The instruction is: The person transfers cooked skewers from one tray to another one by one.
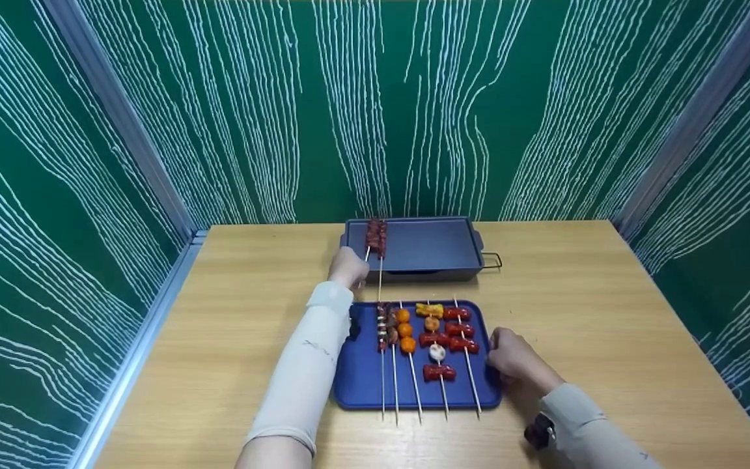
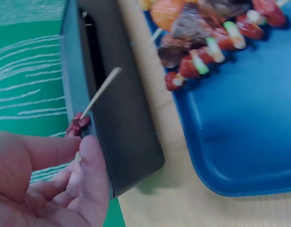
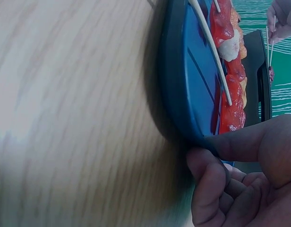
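Observation:
My left hand is at the near left corner of the dark grill pan. Between thumb and fingers it pinches the stick of a meat skewer, whose dark red meat is over the pan's left end. Right beside it lies a second meat skewer, its bare stick jutting out past the pan's near wall. On the right, my right hand pinches the rim of the blue tray between thumb and bent index finger.
Several skewers lie on the tray: orange balls, red sausage pieces, a mixed one, and meat with green and white bits. A wire handle sticks out from the pan's right side. Green walls enclose the wooden table.

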Action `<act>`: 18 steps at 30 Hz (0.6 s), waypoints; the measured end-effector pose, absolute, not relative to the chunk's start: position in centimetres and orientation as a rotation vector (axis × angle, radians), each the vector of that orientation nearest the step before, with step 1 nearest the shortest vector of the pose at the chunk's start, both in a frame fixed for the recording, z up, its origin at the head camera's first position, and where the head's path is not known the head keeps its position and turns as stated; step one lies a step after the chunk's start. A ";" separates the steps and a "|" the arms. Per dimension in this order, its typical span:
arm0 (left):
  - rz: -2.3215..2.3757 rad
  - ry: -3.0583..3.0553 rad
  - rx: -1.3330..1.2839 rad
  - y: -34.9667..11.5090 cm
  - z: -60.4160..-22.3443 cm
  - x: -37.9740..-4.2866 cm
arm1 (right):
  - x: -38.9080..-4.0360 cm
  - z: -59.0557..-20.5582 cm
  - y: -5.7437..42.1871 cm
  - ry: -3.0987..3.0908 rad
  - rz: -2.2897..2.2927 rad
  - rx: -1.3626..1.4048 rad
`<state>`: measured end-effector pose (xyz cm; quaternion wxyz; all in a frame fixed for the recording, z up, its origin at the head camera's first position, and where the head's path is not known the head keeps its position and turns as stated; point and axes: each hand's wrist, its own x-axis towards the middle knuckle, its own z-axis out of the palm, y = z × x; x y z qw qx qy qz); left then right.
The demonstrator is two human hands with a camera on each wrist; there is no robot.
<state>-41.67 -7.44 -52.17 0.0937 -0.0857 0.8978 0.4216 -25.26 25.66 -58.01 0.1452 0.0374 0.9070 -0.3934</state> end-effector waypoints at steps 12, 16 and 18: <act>1.440 2.327 -0.233 -8.0 -48.8 -38.4 | -25.1 -57.8 25.6 2.601 -1.127 0.117; 1.578 2.126 -0.271 -8.1 -48.6 -38.3 | -25.1 -57.8 25.6 2.591 -1.129 0.127; 1.596 2.077 -0.284 -8.1 -48.6 -38.4 | -25.2 -57.9 25.6 2.595 -1.131 0.127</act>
